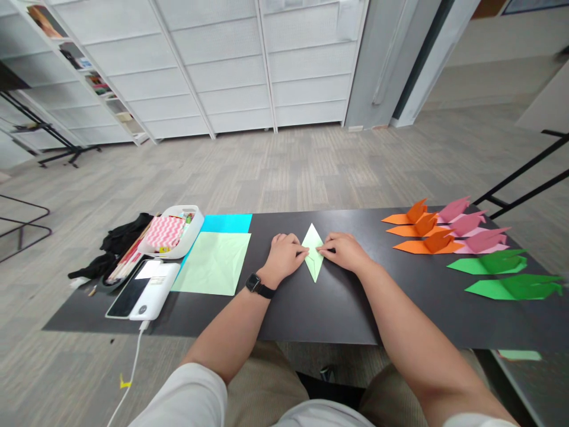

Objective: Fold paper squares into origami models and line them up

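A pale green sheet of origami paper (313, 244), folded into a tall diamond, lies on the dark table (338, 314) in front of me. Crease lines run across its lower half. My left hand (285, 254) pinches the diamond's left corner between thumb and fingers; a black watch sits on that wrist. At the right corner, my right hand (344, 250) grips the paper the same way, thumb and index finger closed on the edge. Both hands rest low over the tabletop.
Left of my hands lie light green paper (213, 264), blue paper (227, 223), a white tray (195, 228), a cabled white power bank (155, 292) and black cloth (124, 234). On the right stand folded paper cranes: orange (427, 244), pink (482, 240) and green (511, 287).
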`<state>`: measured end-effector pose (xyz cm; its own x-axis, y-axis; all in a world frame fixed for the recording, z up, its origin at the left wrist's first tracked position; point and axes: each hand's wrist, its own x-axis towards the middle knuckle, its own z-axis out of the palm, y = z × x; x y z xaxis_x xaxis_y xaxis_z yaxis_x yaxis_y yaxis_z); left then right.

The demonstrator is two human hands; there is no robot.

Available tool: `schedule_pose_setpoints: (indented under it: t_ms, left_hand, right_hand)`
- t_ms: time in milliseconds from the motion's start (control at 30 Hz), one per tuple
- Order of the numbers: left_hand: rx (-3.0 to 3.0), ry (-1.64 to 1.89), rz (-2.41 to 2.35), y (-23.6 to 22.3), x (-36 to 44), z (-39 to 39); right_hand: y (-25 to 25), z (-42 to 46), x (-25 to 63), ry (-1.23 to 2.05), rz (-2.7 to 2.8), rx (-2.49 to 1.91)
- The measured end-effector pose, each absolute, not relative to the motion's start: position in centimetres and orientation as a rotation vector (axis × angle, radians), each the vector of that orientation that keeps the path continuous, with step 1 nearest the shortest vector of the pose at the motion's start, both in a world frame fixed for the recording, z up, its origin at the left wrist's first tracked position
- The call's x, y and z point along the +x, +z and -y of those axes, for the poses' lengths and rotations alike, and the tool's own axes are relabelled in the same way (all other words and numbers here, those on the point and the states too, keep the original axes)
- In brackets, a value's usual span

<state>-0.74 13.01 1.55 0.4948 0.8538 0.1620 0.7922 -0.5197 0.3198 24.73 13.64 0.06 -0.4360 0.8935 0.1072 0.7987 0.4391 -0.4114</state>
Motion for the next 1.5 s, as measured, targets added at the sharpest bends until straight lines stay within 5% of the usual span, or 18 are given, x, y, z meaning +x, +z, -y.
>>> schedule_pose_setpoints:
  t_ms: [1500]
  left_hand:
    - [2.506, 0.581, -1.261, 1.4, -0.6, -13.7]
  right_hand:
    - [-0.5, -14.1, 23.1, 0.397, 2.211, -1.513]
